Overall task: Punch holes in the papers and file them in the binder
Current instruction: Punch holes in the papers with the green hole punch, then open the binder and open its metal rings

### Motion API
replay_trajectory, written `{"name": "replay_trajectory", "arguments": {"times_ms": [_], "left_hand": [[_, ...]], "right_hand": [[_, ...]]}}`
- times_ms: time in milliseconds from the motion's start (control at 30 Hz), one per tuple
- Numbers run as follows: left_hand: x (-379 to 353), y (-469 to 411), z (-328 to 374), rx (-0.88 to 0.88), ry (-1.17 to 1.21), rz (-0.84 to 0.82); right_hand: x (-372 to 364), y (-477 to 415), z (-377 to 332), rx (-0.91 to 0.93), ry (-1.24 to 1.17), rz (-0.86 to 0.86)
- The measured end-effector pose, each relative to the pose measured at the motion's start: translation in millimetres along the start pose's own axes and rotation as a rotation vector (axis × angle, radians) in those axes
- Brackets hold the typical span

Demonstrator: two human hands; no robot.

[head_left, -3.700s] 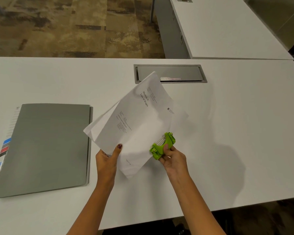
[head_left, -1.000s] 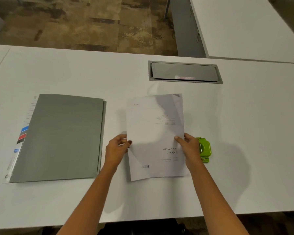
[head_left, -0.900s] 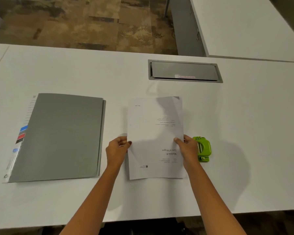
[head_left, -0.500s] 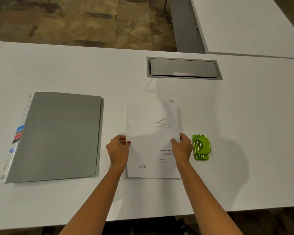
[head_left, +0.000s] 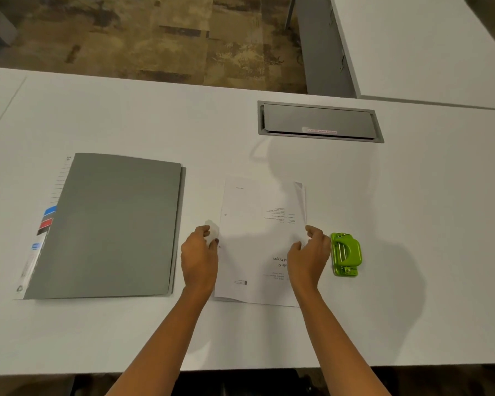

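At the far left of the white table [head_left: 269, 338] lies a closed grey binder [head_left: 109, 227], flat, its cover facing up. Coloured index tabs [head_left: 47, 220] in blue, red and black stick out past its left edge, along with a strip of white lined divider sheet; what else it holds is hidden under the cover.

Just beside the binder's right edge is the left hand [head_left: 199, 260], resting at the left margin of the papers [head_left: 257, 247]. Its fingers are curled with the thumb and fingertips pressed onto the paper's edge, where a small fold or corner of a sheet stands up against them; whether it truly pinches the stack or only steadies it cannot be told.

The papers are a thin stack of white printed sheets lying flat on the table between the two hands, text upside down to the viewer. One punched hole [head_left: 225, 214] shows near the left margin, a second lies just by the left fingertips. The far right corner of the top sheet lifts a little.

The right hand [head_left: 307, 254] sits at the stack's right edge, fingers loosely bent over it.

Just right of that hand, near but apart, a green hole punch [head_left: 345, 254] rests on the table.

Farther back, a grey cable hatch [head_left: 319, 121] is set into the tabletop, lid shut.
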State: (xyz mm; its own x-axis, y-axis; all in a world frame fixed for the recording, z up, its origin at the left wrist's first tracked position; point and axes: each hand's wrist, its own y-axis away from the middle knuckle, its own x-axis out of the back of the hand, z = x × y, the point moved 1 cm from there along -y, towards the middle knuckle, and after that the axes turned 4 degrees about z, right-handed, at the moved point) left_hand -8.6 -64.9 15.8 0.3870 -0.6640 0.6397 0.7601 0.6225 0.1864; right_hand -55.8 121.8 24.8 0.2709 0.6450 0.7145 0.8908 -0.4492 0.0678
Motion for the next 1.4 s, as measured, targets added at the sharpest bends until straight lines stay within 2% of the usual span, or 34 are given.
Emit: {"name": "replay_trajectory", "arguments": {"times_ms": [100,200,300,400,567,667,800,967,1067,1200,1267,1400], "left_hand": [[14.1,2.6,-4.8,-0.066,0.003,0.002],[33.2,4.8,-16.9,-0.168,-0.038,0.017],[54.4,3.3,-42.7,-0.259,-0.108,0.014],[79.0,0.5,-70.1,-0.311,-0.202,0.005],[129.9,2.5,-103.2,-0.336,-0.463,0.062],[151.1,3.5,-116.7,-0.339,-0.603,0.092],[167.2,-0.4,-135.2,-0.278,-0.656,0.094],[173.7,-2.9,-144.7,-0.225,-0.632,0.065],[174.0,0.1,-145.0,-0.231,-0.598,0.085],[178.1,0.9,-145.1,-0.237,-0.441,0.151],[182.3,1.5,-143.5,-0.242,-0.343,0.200],[192.4,2.5,-129.5,-0.220,-0.093,0.310]], "right_hand": [[-8.7,24.4,-17.3,0.165,-0.054,-0.067],[-22.5,53.8,-35.2,0.255,-0.158,-0.213],[-37.7,81.6,-49.9,0.211,-0.244,-0.424],[-56.5,103.7,-61.5,0.101,-0.223,-0.617],[-83.7,129.1,-79.5,-0.072,-0.158,-0.798],[-96.1,135.8,-85.5,-0.121,-0.150,-0.817],[-107.8,139.6,-93.0,-0.169,-0.153,-0.783],[-117.8,142.7,-94.1,-0.291,-0.256,-0.796],[-117.7,141.0,-96.8,-0.294,-0.320,-0.783],[-113.5,134.2,-100.3,-0.250,-0.457,-0.604],[-112.2,132.1,-100.9,-0.192,-0.489,-0.572],[-116.4,139.8,-107.3,0.193,-0.359,-0.641]]}}
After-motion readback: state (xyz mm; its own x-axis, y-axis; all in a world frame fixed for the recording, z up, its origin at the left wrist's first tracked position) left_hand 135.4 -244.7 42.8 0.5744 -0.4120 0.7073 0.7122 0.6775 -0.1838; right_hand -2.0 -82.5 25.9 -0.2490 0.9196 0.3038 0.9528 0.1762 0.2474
